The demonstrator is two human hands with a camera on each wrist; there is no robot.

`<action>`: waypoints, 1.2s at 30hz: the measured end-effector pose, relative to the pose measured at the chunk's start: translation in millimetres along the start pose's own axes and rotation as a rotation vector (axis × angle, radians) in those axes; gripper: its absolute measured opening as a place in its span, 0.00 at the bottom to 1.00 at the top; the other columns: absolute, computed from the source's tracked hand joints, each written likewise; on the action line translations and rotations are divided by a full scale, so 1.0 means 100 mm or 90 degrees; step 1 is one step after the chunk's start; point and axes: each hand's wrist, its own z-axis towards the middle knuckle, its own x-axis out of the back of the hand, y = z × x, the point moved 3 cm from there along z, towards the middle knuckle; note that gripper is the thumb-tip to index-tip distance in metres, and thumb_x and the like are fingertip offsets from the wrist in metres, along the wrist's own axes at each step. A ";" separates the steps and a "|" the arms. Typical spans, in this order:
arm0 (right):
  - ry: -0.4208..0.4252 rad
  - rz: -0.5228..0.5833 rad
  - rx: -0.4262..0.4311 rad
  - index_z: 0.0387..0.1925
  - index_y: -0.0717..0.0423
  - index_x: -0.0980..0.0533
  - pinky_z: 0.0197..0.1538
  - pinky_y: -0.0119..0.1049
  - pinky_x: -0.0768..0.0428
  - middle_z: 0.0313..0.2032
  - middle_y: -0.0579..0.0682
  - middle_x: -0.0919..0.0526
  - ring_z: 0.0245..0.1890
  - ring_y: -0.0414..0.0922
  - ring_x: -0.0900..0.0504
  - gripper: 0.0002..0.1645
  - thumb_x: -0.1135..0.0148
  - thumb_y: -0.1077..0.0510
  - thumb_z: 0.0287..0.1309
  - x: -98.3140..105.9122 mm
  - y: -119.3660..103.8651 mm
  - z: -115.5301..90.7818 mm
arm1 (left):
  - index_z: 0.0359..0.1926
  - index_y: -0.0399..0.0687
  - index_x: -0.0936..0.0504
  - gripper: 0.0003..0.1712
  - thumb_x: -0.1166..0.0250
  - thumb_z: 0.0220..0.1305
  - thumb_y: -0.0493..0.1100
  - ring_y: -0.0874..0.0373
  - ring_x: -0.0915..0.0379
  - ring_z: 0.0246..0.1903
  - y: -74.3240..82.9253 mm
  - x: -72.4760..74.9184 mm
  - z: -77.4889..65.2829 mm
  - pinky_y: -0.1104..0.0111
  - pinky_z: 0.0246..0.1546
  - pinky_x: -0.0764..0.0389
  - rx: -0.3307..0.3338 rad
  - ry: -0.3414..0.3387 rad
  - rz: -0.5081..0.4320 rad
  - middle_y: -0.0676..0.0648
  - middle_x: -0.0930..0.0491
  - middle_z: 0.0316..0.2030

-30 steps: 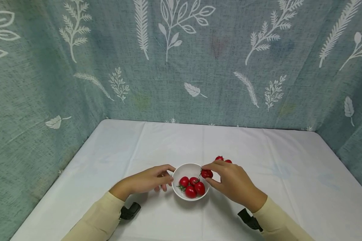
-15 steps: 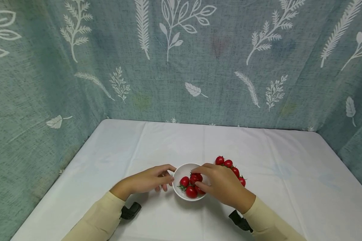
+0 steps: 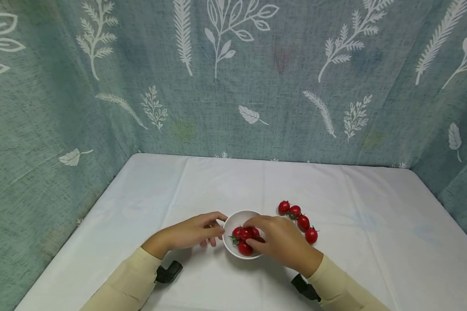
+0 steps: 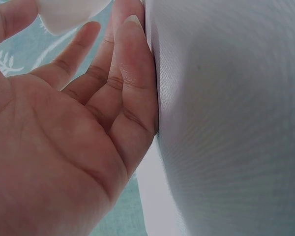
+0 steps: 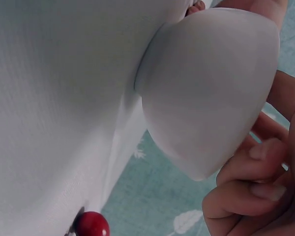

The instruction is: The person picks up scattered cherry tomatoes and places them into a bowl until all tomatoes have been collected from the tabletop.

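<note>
"What is pinched by the fingers of the right hand (image 3: 282, 242)?"
"A tomato (image 3: 246, 234), inside the upward-facing bowl (image 3: 235, 222); its long axis cannot be told."
"The left hand (image 3: 188, 232)?"
"The bowl is touched by its spread fingers; four tomatoes (image 3: 303, 223) are lined slantwise on the surface (image 3: 202, 287)."

Remotely I see smooth, low-sheen bowl (image 5: 206, 88), glossy tomatoes (image 3: 303, 223) right of it, matt cloth (image 3: 218, 185) beneath, rough-woven curtain (image 3: 206, 103) behind.

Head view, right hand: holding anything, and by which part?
The right hand seems to pinch a tomato by opposite sides, between thumb and fingertips, inside the bowl; how firmly can't be told.
</note>
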 end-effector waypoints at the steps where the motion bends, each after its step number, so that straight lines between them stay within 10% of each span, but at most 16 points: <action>1: 0.001 -0.004 0.002 0.47 0.45 0.16 0.42 0.32 0.16 0.44 0.40 0.11 0.40 0.34 0.15 0.19 0.25 0.47 0.54 -0.01 0.00 0.00 | 0.64 0.54 0.28 0.22 0.45 0.74 0.54 0.53 0.21 0.38 0.00 0.00 0.00 0.61 0.38 0.20 -0.002 0.000 0.001 0.44 0.19 0.42; 36: 0.056 -0.053 -0.008 0.48 0.43 0.16 0.38 0.33 0.16 0.45 0.43 0.13 0.41 0.39 0.13 0.19 0.25 0.48 0.53 0.17 0.03 -0.14 | 0.64 0.53 0.28 0.23 0.44 0.74 0.54 0.53 0.21 0.38 -0.01 -0.01 0.01 0.61 0.38 0.20 0.006 0.003 0.002 0.47 0.20 0.42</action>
